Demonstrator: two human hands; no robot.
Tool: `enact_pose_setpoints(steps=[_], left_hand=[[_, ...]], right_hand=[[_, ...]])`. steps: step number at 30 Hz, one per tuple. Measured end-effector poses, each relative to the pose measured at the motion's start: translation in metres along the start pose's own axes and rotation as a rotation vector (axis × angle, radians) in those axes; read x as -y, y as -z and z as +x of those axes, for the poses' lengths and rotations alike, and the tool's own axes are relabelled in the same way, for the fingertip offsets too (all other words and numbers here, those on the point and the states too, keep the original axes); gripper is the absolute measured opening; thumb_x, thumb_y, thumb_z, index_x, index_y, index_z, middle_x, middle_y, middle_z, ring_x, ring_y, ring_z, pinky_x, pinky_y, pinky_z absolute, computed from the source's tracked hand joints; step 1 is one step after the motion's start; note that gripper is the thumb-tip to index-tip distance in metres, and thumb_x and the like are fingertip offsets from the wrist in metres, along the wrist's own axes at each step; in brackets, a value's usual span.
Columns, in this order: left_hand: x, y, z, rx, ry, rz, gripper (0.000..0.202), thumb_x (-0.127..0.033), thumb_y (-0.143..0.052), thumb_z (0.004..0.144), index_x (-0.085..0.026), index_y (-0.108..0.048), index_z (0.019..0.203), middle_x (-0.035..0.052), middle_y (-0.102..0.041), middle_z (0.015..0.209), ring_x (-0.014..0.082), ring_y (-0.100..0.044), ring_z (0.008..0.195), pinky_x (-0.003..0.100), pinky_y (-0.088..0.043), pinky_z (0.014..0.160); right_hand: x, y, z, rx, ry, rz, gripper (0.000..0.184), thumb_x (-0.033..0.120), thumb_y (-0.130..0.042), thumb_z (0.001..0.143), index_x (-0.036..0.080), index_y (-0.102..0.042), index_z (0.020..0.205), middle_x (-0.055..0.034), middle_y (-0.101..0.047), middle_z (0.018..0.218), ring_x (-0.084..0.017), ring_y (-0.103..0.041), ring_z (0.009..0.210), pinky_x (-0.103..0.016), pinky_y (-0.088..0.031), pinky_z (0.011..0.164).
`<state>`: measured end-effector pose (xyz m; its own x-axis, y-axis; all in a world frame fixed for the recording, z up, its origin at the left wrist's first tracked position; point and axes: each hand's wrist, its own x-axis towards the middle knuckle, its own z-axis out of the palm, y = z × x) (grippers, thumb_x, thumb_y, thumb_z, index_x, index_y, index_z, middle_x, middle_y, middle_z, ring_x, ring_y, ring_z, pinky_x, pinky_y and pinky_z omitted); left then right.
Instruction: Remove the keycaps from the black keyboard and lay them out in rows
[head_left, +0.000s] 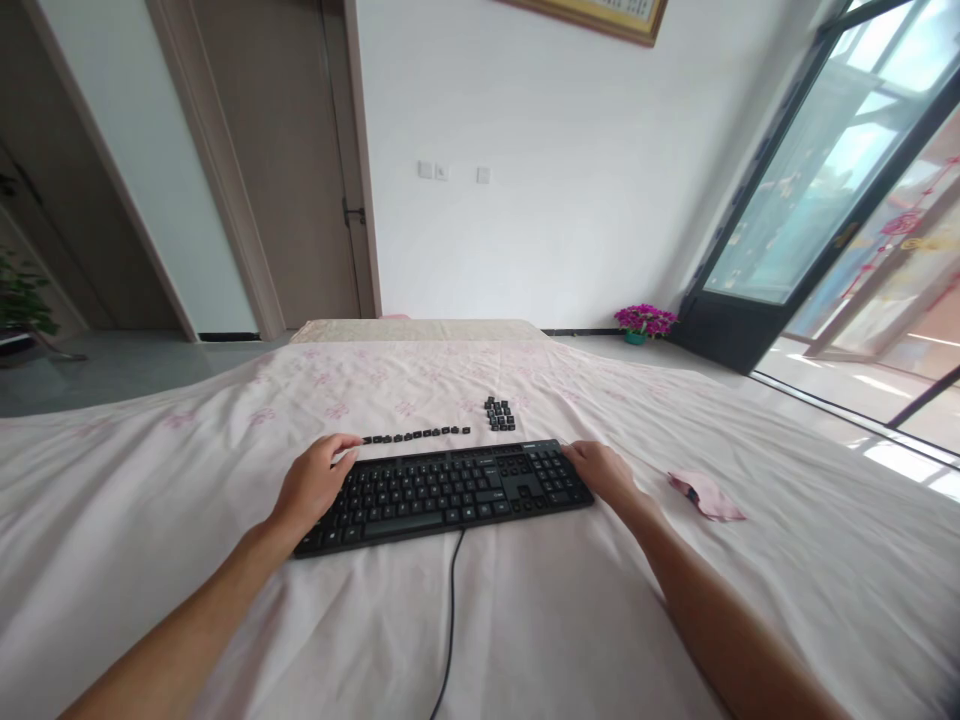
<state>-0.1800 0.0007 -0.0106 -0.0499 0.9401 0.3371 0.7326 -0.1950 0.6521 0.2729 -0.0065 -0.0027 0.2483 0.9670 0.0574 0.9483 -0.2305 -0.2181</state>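
Observation:
A black keyboard (pixel 450 488) lies on a table covered with a pale pink flowered cloth (pixel 525 600). Its cable (pixel 450 620) runs toward me. My left hand (pixel 313 482) curls around the keyboard's left end, fingers over its far corner. My right hand (pixel 604 472) rests against the right end, fingers bent on its edge. Just behind the keyboard lies a row of loose black keycaps (pixel 416 435). A small cluster of keycaps (pixel 499 414) sits further back to the right.
A crumpled pink packet (pixel 706 496) lies on the cloth right of my right hand. Beyond the table are a white wall, a brown door (pixel 285 160), a pot of magenta flowers (pixel 643 322) on the floor and large glass doors (pixel 840 190) at the right.

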Motion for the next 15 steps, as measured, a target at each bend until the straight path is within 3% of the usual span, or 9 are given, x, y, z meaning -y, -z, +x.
enact_pose_setpoints(steps=[3, 7, 11, 15], left_hand=[[0.019, -0.002, -0.012, -0.020, 0.062, -0.102, 0.037, -0.044, -0.047, 0.084, -0.023, -0.063, 0.110, 0.0032, -0.066, 0.115, 0.0224, -0.062, 0.104, 0.034, -0.046, 0.095], [0.027, -0.004, -0.018, -0.095, 0.096, -0.221, 0.043, -0.049, -0.044, 0.087, -0.023, -0.060, 0.118, 0.0045, -0.060, 0.126, 0.0240, -0.053, 0.119, 0.038, -0.038, 0.105], [0.034, -0.003, -0.018, 0.013, 0.146, -0.340, 0.048, -0.051, -0.042, 0.088, -0.021, -0.058, 0.122, 0.0062, -0.058, 0.130, 0.0236, -0.050, 0.123, 0.039, -0.034, 0.108], [0.036, -0.003, -0.019, 0.110, 0.070, -0.224, 0.045, -0.049, -0.045, 0.087, -0.023, -0.059, 0.121, 0.0046, -0.059, 0.128, 0.0231, -0.050, 0.122, 0.039, -0.032, 0.109]], right_hand=[[-0.001, -0.005, -0.001, -0.004, -0.006, 0.028, 0.053, 0.059, -0.033, 0.090, 0.021, -0.067, 0.075, -0.0051, -0.068, 0.081, -0.017, -0.058, 0.070, -0.026, -0.029, 0.054], [-0.002, -0.007, -0.004, -0.025, 0.004, 0.056, 0.054, 0.058, -0.031, 0.091, 0.021, -0.067, 0.078, -0.0049, -0.069, 0.082, -0.018, -0.059, 0.072, -0.026, -0.032, 0.056], [-0.003, -0.008, -0.006, -0.050, 0.020, 0.029, 0.054, 0.057, -0.028, 0.093, 0.023, -0.069, 0.085, -0.0057, -0.069, 0.087, -0.019, -0.060, 0.078, -0.026, -0.034, 0.060], [-0.006, -0.011, -0.003, -0.055, -0.022, -0.016, 0.048, 0.056, -0.031, 0.092, 0.028, -0.070, 0.097, -0.0058, -0.070, 0.094, -0.023, -0.062, 0.086, -0.028, -0.035, 0.062]])
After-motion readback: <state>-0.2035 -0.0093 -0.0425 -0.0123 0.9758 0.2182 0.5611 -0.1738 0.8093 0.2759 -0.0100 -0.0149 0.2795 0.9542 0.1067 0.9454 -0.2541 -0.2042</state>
